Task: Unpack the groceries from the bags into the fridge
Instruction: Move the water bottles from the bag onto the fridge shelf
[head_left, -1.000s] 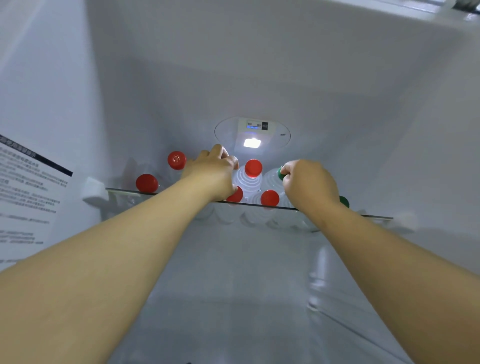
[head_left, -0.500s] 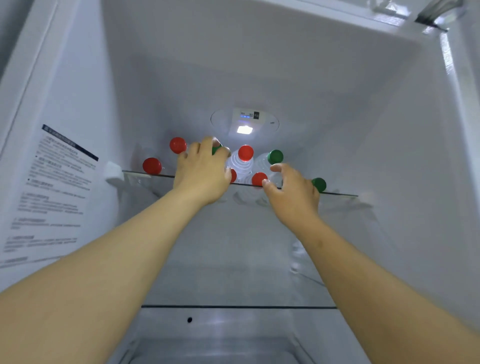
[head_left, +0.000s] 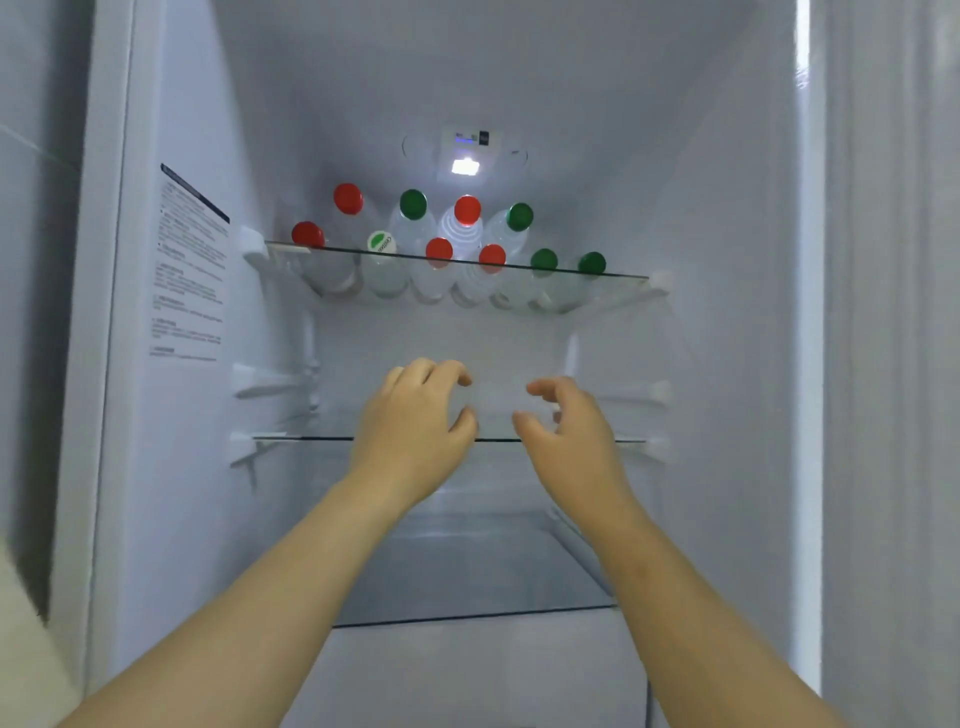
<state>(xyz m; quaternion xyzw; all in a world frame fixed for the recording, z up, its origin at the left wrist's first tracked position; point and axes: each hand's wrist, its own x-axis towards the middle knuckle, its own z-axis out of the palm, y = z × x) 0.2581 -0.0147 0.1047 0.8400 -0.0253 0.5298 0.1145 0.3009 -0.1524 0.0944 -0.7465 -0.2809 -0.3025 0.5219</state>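
both left hand (head_left: 410, 426) and right hand (head_left: 566, 431) hang loosely curled, empty, below the shelf (head_left: 613, 274) of bottles (head_left: 467, 228), so pull straight out without clipping its glass edge.

5 red-cap btls (head_left: 467, 209), 4 green-cap btls (head_left: 413, 202), 1 white-green-cap btl (head_left: 381, 242), prob. 3 glass shelves (head_left: 618, 275), 2 hands (head_left: 410, 426)

We see clear plastic bottles (head_left: 415, 228) with glossy red and green caps on a smooth glass shelf (head_left: 613, 274); fridge walls (head_left: 717, 260) glossy white plastic.
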